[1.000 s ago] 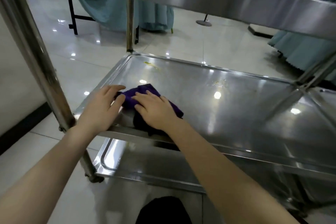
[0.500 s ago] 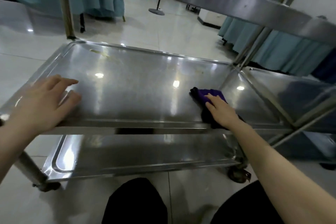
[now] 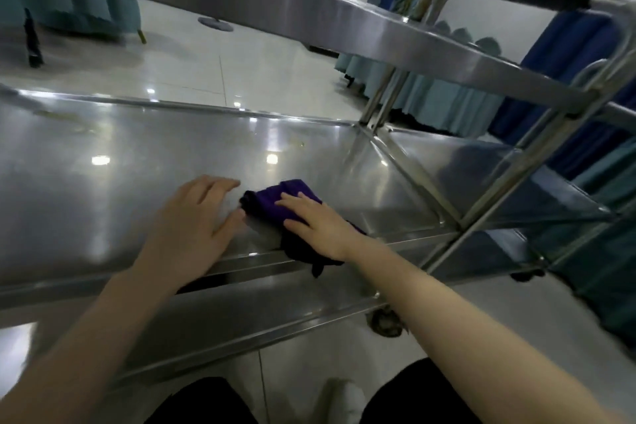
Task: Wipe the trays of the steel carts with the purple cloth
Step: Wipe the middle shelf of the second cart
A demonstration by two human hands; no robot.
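In the head view, the purple cloth [image 3: 270,200] lies bunched on the middle tray [image 3: 103,182] of the steel cart [image 3: 309,15], directly under the right hand [image 3: 323,227]. It is vivid purple where the light falls on it, ahead of the fingertips, and almost black in its folds below the palm. One dark corner hangs over the tray's near rim, just beside the wrist. The right hand presses it down with straight, slightly spread fingers (nothing is curled around it). The left hand [image 3: 196,220] lies flat on the bare steel just to the left of the cloth, fingers extended, thumb close to the cloth's edge; whether it touches the cloth I cannot tell.

By count there are one cloth and two hands. This cart shows three trays: the top one above the hands, the middle one under them, and the lower tray [image 3: 241,313] beneath the forearms. A tray of a second cart [image 3: 481,175] adjoins to the right of the right hand. Yellowish marks [image 3: 69,119] sit far ahead and to the left of the left hand.
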